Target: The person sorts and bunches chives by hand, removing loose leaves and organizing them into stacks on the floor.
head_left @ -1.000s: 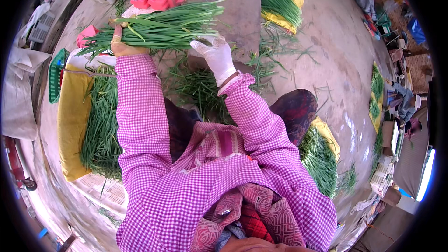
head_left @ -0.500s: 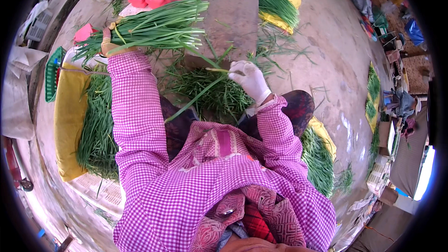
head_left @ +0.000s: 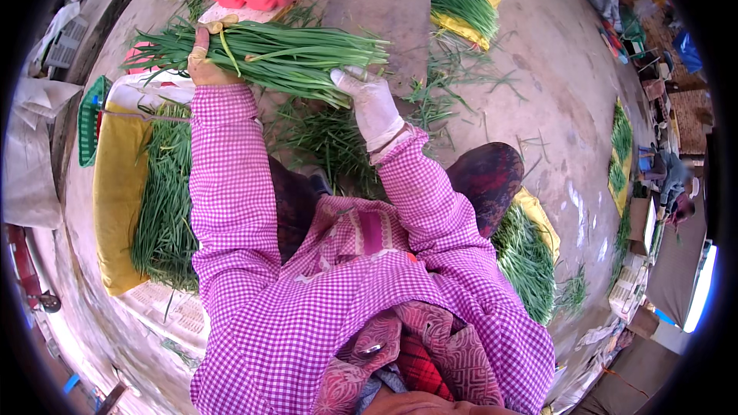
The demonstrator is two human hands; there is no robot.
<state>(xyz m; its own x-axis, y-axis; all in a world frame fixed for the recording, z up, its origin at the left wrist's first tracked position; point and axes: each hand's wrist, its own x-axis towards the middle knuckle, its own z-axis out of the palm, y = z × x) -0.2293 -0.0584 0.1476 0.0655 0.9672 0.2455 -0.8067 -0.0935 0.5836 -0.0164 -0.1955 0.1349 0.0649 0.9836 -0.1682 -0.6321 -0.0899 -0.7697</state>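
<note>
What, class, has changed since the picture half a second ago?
The right hand has let go of the loose blades and moved up and left to the right end of the green bunch, which has shifted slightly right. The left hand keeps its grip; the green basket stays put.

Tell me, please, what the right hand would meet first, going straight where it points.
The right hand would likely meet the green leafy bundle, which it seems to touch; depth is unclear.

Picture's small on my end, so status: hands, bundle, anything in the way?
Left hand gripping green leaf bundle. White-gloved right hand at its right end. Loose clippings below; nothing seen blocking either hand.
</note>
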